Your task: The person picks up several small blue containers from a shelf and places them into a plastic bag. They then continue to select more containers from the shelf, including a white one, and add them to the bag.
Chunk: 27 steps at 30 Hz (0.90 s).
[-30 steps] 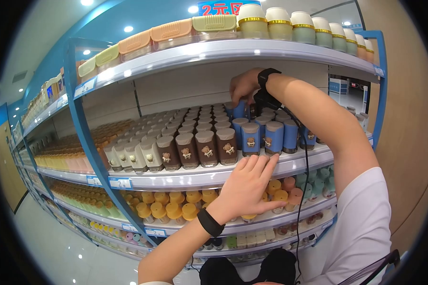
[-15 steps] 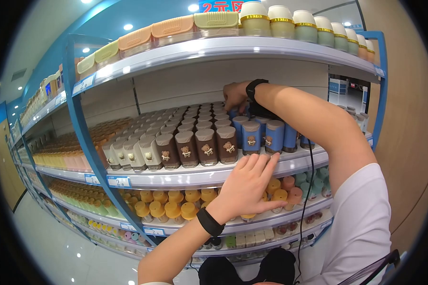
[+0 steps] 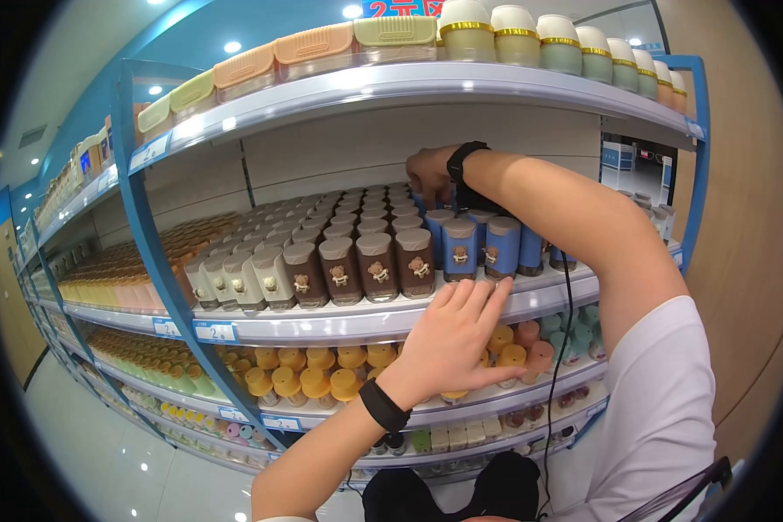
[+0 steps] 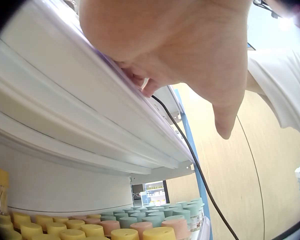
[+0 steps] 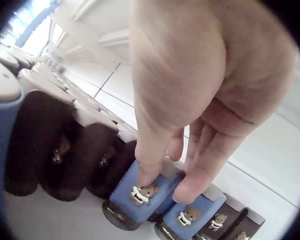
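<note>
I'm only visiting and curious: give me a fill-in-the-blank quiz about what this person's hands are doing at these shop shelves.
The right hand pinches a ____ container far back among the rows.
The left hand rests flat on the front edge of the ____.
Directly beside that container's row stand ____ containers.
Each container's front carries a small picture of a ____.
Missing words: blue; shelf; brown; bear.
</note>
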Each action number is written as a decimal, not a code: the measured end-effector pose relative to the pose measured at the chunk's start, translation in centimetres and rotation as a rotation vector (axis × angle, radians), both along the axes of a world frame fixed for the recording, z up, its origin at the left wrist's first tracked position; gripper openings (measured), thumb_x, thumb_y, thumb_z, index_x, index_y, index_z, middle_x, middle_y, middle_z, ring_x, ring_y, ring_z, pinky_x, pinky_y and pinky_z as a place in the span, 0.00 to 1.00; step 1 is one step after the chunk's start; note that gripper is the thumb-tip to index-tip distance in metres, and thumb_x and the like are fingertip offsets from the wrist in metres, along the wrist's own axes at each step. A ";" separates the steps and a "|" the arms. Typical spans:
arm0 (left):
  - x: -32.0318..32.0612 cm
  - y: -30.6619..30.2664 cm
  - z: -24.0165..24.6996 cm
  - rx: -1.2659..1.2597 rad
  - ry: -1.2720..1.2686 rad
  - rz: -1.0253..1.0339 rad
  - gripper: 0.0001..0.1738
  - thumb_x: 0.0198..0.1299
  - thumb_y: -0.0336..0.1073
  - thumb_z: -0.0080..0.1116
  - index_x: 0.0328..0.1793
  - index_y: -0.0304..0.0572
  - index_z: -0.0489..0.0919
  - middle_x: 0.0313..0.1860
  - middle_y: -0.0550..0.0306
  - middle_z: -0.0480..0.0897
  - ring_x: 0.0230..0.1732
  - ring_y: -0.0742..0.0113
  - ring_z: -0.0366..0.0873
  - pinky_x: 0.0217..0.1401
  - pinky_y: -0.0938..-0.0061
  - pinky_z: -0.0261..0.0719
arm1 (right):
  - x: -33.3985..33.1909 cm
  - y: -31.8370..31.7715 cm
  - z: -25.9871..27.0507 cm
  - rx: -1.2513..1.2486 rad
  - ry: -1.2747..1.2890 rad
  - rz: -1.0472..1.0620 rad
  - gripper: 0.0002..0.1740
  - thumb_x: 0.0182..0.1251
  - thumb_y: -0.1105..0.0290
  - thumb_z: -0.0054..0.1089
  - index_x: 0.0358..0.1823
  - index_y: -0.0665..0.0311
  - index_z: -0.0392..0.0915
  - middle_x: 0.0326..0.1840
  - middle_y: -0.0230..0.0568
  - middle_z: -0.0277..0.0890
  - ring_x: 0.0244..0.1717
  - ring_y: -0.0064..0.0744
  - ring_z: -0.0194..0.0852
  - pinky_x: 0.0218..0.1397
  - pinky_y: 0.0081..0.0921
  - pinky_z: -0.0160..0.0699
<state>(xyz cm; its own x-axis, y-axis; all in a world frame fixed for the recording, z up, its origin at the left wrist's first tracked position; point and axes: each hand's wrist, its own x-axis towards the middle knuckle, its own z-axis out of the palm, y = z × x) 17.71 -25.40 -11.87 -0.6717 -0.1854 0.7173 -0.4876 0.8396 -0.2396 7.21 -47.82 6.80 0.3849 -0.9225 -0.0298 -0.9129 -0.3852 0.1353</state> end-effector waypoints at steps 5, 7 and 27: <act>0.0 -0.1 0.1 -0.012 -0.001 -0.003 0.64 0.55 0.76 0.70 0.79 0.23 0.70 0.55 0.45 0.76 0.55 0.49 0.75 0.63 0.60 0.73 | -0.6 2.2 1.5 -0.037 -0.001 0.069 0.23 0.57 0.66 0.84 0.49 0.72 0.84 0.48 0.50 0.90 0.40 0.41 0.95 0.44 0.36 0.95; 0.0 0.0 0.0 -0.008 0.002 -0.003 0.64 0.55 0.76 0.70 0.79 0.23 0.70 0.55 0.44 0.76 0.56 0.48 0.75 0.64 0.60 0.73 | -0.9 3.3 2.8 -0.053 0.035 0.076 0.20 0.61 0.64 0.81 0.47 0.72 0.85 0.47 0.48 0.90 0.39 0.40 0.94 0.43 0.34 0.95; 0.0 -0.1 -0.2 -0.003 0.008 -0.012 0.64 0.56 0.76 0.70 0.79 0.23 0.70 0.57 0.44 0.76 0.57 0.48 0.75 0.66 0.59 0.73 | -3.3 7.2 2.4 0.327 -0.286 0.138 0.20 0.65 0.54 0.77 0.45 0.66 0.89 0.35 0.34 0.85 0.41 0.31 0.92 0.43 0.26 0.84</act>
